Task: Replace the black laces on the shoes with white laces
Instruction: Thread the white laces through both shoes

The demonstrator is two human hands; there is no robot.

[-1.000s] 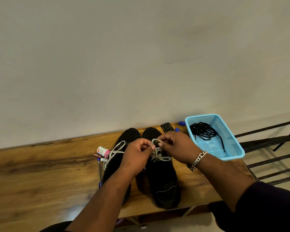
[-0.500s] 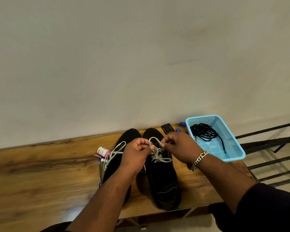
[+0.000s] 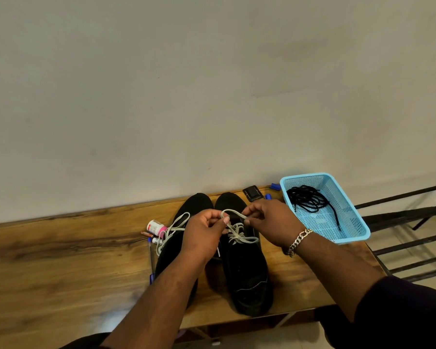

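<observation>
Fingertips of both hands pinch one loop of white lace [image 3: 233, 213] above the right-hand black shoe [image 3: 244, 268]. The left hand [image 3: 204, 235] has its grip clamped on the loop's left end, thumb and forefinger pressed together; the right hand [image 3: 272, 222] has its grip clamped on the loop's right end in the same way. Below the loop, the lace crosses the shoe's upper in loose white strands. A silver chain bracelet [image 3: 297, 241] sits on the right wrist.

Just beside this shoe stands the other black shoe [image 3: 186, 210], partly hidden by the left forearm, with its own white lace [image 3: 174, 229] trailing over its left side. Both shoes stand on the wooden bench [image 3: 61, 260], toes toward the person.

Left of the shoes lie a small white bottle with a pink cap [image 3: 156, 227] and some pens [image 3: 151, 258]. Behind the right hand lies a small black object [image 3: 252, 193]. On the bench's right end, a light blue plastic basket [image 3: 353, 227] holds the black laces [image 3: 307, 199] in a tangle.
</observation>
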